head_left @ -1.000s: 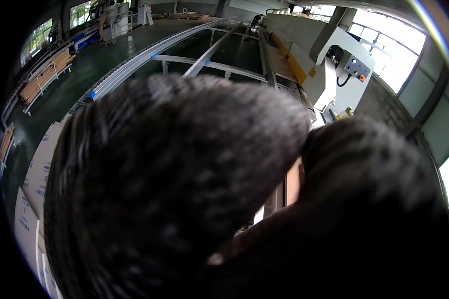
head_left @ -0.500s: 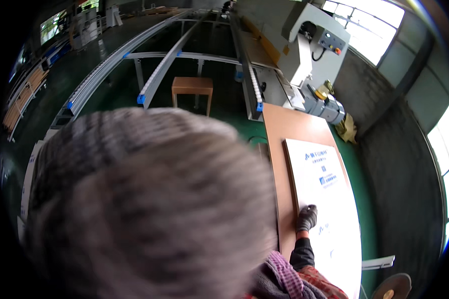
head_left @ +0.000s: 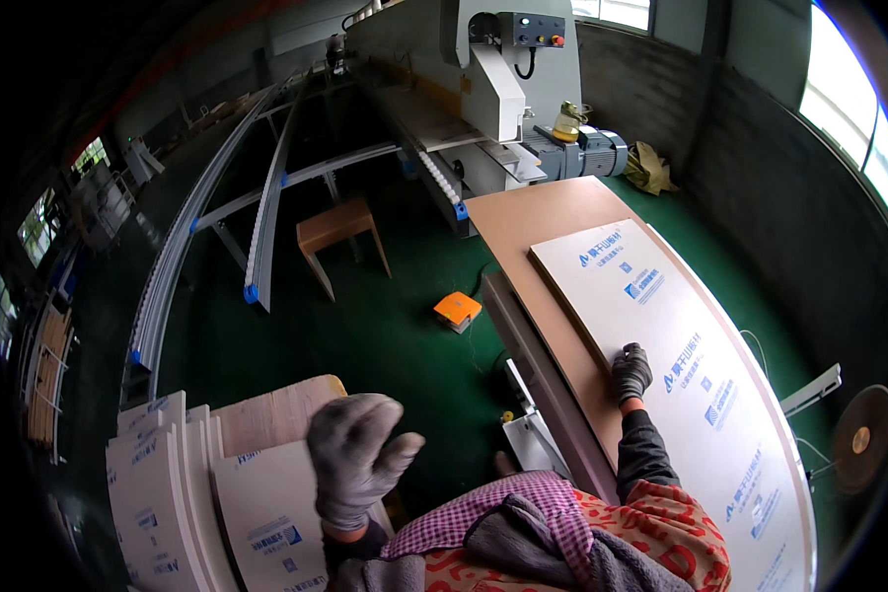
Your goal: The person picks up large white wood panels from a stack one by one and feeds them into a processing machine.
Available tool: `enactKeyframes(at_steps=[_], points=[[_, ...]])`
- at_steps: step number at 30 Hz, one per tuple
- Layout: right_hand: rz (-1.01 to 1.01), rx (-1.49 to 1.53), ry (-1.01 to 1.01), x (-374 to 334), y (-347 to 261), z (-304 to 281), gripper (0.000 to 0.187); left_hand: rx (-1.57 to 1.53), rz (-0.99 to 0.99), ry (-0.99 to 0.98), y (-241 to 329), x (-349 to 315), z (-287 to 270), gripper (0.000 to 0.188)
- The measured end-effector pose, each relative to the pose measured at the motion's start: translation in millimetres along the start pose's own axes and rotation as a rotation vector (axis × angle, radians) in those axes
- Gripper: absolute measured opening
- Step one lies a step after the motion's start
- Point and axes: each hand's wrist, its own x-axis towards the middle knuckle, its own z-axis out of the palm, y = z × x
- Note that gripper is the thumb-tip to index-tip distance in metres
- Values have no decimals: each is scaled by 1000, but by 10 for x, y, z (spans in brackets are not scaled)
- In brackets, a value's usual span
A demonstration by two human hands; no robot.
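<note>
My left hand [head_left: 355, 459], in a grey work glove, is raised in front of me with its fingers apart and nothing in it. Below it lies a stack of white panels [head_left: 168, 493]. My right hand [head_left: 629, 373], in a dark grey glove, rests on the left edge of a large white panel [head_left: 681, 365], fingers curled over that edge. The panel lies flat on a brown board [head_left: 533, 217] on a long table running away from me. My checked and red sleeves fill the lower edge.
A grey edge-working machine [head_left: 493, 79] with a motor [head_left: 592, 153] stands at the table's far end. A roller rail [head_left: 266, 217], a wooden stool [head_left: 337, 229] and an orange foot pedal [head_left: 458, 310] are on the green floor. A round fan [head_left: 863, 439] is at the right.
My gloved left hand, which covered nearly the whole view, has dropped away from the camera. The table, panel and my right hand on it have come into sight.
</note>
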Motion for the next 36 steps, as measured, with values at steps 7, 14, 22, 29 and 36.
enactKeyframes(at_steps=[7, 14, 22, 29, 36], points=[[1, -53, -9, -8, -86, 9, 16, -188, -159, -554, -39, -810, 1004, 29], [1, -63, -50, 39, -88, 0, 17, -127, -169, -834, -18, -1166, 1385, 32], [-5, -5, -106, 247, -105, 64, 15, -250, -316, -1107, -70, -1024, 1661, 42], [-14, 52, -123, 548, -190, 4, 15, -565, -547, -1023, 93, -1038, 2110, 32], [-8, 34, -168, 1039, -181, 273, 17, -808, -819, -857, 104, -1029, 2449, 33]])
